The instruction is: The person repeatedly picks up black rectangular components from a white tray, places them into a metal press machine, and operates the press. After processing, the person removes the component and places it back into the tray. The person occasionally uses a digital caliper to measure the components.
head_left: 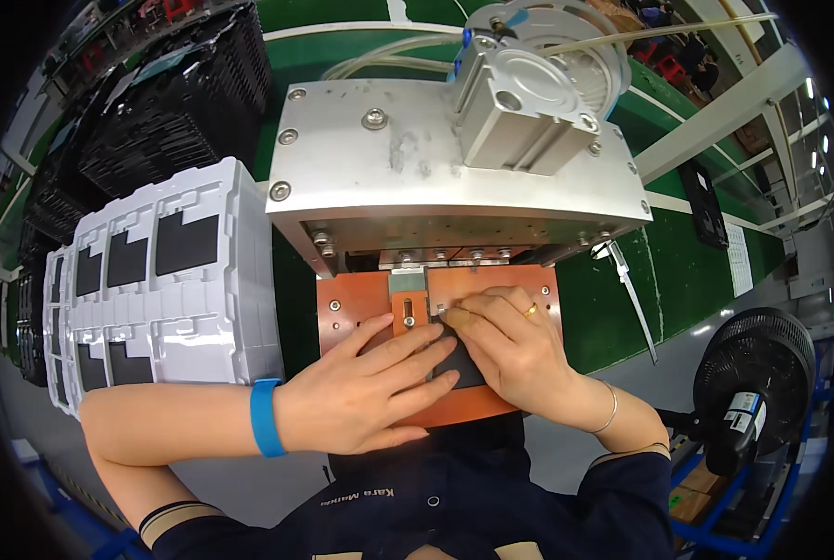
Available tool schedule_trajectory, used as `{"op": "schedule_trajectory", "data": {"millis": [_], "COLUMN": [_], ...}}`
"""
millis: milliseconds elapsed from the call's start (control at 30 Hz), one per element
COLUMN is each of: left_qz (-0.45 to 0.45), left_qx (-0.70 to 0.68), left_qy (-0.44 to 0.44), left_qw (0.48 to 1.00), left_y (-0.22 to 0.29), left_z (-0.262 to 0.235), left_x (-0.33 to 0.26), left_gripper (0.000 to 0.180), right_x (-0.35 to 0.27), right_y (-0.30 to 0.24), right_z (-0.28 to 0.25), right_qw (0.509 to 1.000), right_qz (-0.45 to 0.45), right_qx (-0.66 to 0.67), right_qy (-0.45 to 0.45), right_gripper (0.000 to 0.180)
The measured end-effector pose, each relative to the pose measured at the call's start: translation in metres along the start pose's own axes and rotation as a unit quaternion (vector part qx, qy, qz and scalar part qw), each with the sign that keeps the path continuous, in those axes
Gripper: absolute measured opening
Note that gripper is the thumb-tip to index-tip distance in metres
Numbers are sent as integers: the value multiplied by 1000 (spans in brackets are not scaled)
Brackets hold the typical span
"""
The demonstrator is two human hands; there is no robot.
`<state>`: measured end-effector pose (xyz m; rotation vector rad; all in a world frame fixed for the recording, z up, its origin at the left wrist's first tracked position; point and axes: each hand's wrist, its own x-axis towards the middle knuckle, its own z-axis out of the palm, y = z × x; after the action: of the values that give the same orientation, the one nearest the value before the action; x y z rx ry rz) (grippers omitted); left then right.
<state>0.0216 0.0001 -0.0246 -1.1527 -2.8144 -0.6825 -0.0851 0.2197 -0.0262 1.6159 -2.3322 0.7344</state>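
Note:
My left hand [370,387] lies flat with its fingers spread over an orange fixture plate [353,291]. Its fingertips rest on a dark flat piece [466,370] and reach beside an orange slotted block [408,313] screwed to the plate. My right hand [515,345] comes in from the right, thumb and forefinger pinched together at the upper end of the dark piece. Something small and shiny shows at those fingertips, too small to name. Both hands cover part of the dark piece. Directly beyond them stands a metal press [370,159] with a cylinder on top.
At left stands a stack of white plastic trays [249,308] with dark rectangular pieces in it. Behind it rise stacked black trays [179,112]. A metal caliper-like tool [633,297] lies on the green mat [589,322] at right. A black fan [757,373] is at the far right.

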Motion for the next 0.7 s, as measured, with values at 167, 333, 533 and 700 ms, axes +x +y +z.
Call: {"op": "schedule_trajectory", "data": {"millis": [167, 333, 533, 700], "left_qz": [-4, -8, -11, -17], "left_qx": [-2, 9, 48, 71], "left_qy": [-7, -19, -1, 5], "left_qw": [1000, 1000, 999, 997], "left_y": [-1, 0, 3, 7], "left_z": [5, 3, 2, 1], "left_x": [1, 1, 2, 1], "left_gripper": [57, 57, 53, 53], "right_x": [2, 1, 0, 0], "right_y": [-1, 0, 5, 1], "right_z": [2, 0, 2, 0], "right_qw": [1000, 999, 1000, 998], "right_qz": [5, 53, 10, 62], "right_qx": [-26, -10, -7, -7], "right_qy": [-10, 4, -3, 6], "right_gripper": [34, 31, 33, 36]}}
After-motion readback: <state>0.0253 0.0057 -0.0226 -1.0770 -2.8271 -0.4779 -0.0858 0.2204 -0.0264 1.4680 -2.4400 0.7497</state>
